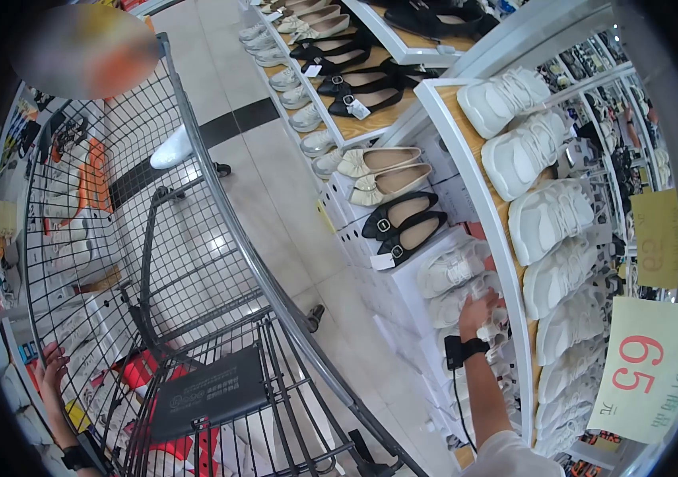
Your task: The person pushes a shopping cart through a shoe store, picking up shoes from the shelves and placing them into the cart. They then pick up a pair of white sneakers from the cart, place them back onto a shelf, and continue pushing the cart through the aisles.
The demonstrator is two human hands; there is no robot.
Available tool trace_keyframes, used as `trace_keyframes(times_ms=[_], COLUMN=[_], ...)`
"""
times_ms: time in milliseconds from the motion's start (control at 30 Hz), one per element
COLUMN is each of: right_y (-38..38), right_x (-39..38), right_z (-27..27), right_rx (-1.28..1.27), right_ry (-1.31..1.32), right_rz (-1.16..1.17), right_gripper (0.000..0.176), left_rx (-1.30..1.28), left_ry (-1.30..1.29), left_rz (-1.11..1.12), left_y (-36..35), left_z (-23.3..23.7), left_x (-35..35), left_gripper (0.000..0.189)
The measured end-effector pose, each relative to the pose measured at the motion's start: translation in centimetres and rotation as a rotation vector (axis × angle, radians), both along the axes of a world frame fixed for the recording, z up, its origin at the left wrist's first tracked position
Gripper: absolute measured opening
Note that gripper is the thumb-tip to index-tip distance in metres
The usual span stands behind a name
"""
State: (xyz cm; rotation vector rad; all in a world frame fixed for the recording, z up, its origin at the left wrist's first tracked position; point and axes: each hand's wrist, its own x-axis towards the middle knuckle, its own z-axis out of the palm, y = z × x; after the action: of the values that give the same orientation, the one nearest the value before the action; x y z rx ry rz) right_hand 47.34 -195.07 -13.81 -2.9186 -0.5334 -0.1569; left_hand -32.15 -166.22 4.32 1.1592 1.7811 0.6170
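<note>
A metal shopping cart (196, 230) stands at the left, with a white shoe (172, 149) seen in its upper part. My left hand (52, 367) is beside the cart's left side, fingers apart. Toward the right, my right hand (478, 312) reaches among white sneakers on the lower shelf, at a pale sneaker (448, 306); its fingertips are partly lost against the shoes, so its grip is unclear. A black device is strapped to my right wrist. Just above are black flats (406, 226) and cream flats (382, 173) on white boxes.
White sneakers (549, 219) line a white-edged shelf (474, 151) at the right. A price sign (647, 366) reading 65 hangs in front of it. More black flats (347, 75) stand on a rack at the top. Tiled floor (275, 207) runs between cart and shelves.
</note>
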Motion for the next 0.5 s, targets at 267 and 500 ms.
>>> trace_keyframes(times_ms=[267,500], right_y=[0.5,3.7], right_x=[-3.4,-6.2], right_z=[0.9,5.2], right_rx=[0.009,0.128], right_ry=[-0.029,0.652], right_rz=[-0.043,0.607], right_gripper=[0.081,0.044], left_rx=[0.015,0.053], left_ry=[0.023,-0.065], left_rz=[0.023,-0.007], left_y=[0.2,0.1], left_z=[0.0,0.1], left_x=[0.4,0.7], left_gripper=[0.039,0.031])
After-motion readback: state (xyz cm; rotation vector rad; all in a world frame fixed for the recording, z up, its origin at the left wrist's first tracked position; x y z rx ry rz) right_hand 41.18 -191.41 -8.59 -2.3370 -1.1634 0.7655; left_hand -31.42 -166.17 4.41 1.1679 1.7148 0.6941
